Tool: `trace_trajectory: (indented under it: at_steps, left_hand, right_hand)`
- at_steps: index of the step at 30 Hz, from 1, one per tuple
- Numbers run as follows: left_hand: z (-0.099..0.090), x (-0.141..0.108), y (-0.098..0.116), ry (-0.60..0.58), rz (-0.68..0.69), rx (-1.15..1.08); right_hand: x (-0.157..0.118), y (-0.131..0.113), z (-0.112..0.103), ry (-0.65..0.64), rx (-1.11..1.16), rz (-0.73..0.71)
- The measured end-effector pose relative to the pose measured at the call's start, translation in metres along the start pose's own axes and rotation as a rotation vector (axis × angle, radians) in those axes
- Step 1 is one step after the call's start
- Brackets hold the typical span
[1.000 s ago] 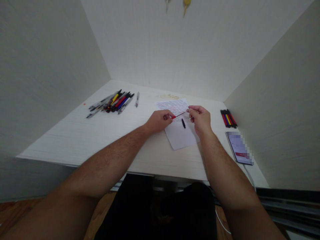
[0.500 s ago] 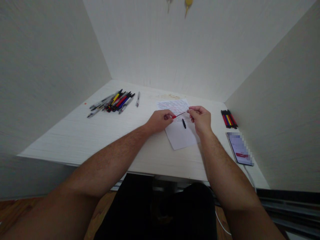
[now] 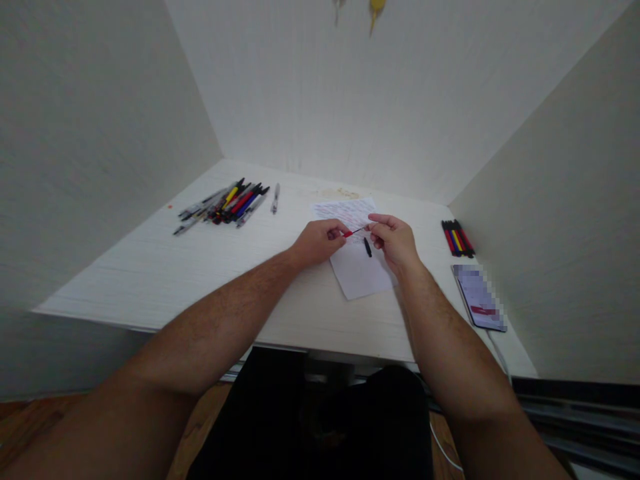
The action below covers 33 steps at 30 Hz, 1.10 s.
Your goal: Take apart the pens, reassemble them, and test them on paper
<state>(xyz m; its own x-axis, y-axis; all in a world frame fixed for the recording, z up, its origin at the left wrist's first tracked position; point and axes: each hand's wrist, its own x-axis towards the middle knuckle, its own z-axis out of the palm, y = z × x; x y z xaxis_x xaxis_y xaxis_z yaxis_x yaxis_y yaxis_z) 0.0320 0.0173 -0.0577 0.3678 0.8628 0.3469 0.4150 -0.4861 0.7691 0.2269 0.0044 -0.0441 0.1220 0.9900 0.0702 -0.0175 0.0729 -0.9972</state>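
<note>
Over the paper, my left hand (image 3: 319,240) is closed around a red pen barrel (image 3: 348,234), of which only a short end shows. A thin dark pen refill (image 3: 358,231) runs from that end to my right hand (image 3: 395,241). The thumb and index finger of that hand pinch the refill's far end. Below them, a short black pen part (image 3: 368,247) lies on the sheet of paper (image 3: 357,279). The paper's upper portion is covered in coloured scribbles. How far the refill sits inside the barrel is hidden.
A loose heap of pens (image 3: 230,203) lies on the left of the white table (image 3: 200,280), with a single clear pen (image 3: 275,199) beside it. At the right are a row of coloured pens (image 3: 457,239) and a phone (image 3: 479,297) with a cable. Panels enclose three sides.
My right hand has moved left, closer to my left hand. Less of the refill shows between them. The left hand keeps its place.
</note>
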Motion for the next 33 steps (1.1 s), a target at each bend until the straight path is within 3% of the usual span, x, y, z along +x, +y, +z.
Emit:
trace_trajectory:
  at_steps: [22,33]
  left_hand:
    - [0.002,-0.004,0.001,-0.016,0.056,-0.023]
    - [0.004,-0.004,0.001,0.056,0.064,0.025]
  right_hand:
    - [-0.005,0.004,0.007,-0.057,-0.056,-0.039]
    - [-0.007,0.004,0.012,-0.02,0.058,-0.057]
